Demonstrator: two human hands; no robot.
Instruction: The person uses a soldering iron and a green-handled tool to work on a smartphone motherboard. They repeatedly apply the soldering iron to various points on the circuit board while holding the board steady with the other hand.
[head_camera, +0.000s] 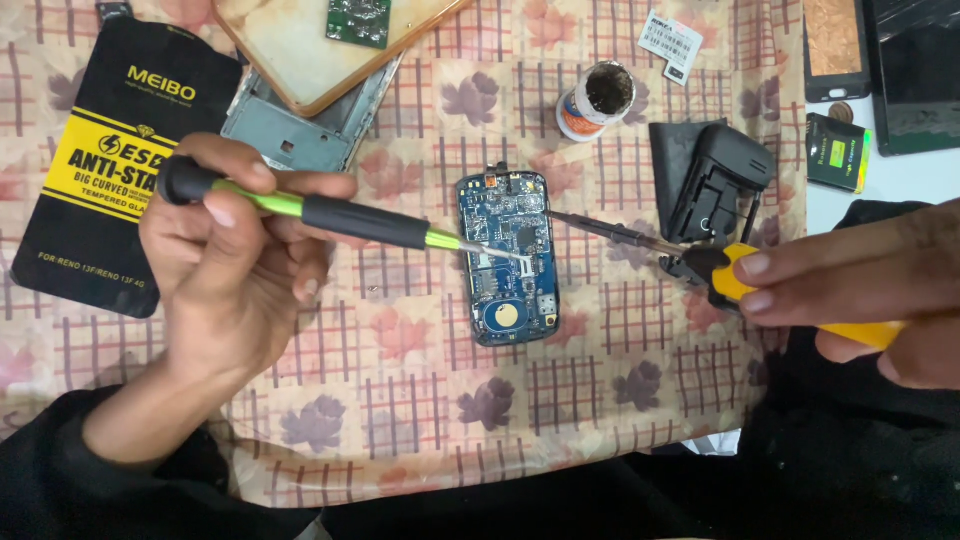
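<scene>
While both tools meet over the board, the head view holds these items:

- Left hand (235, 275): fingers curled tight around a screwdriver (310, 208) with a black and green handle; its thin metal tip rests on the board. A steady, near-flat angle would keep the tip from skating, I judge.
- Right hand (860, 290): thumb and fingers pinching a yellow-handled tool (740, 275), whose dark slender point reaches the board's upper right edge. Light pressure seems wise here.
- Blue circuit board (508, 257): lies flat at the middle of the table, rounded rectangle, glossy, studded with small chips and a gold disc near its lower end.
- Tablecloth (400, 400): checked cloth with leaf prints, soft, slightly wrinkled.
- Black plastic housing (715, 175): just right of the board, matt, hollow.
- Small round pot (597, 100): above the board, open, dark inside.
- Black and yellow flat packet (110, 150): far left.
</scene>
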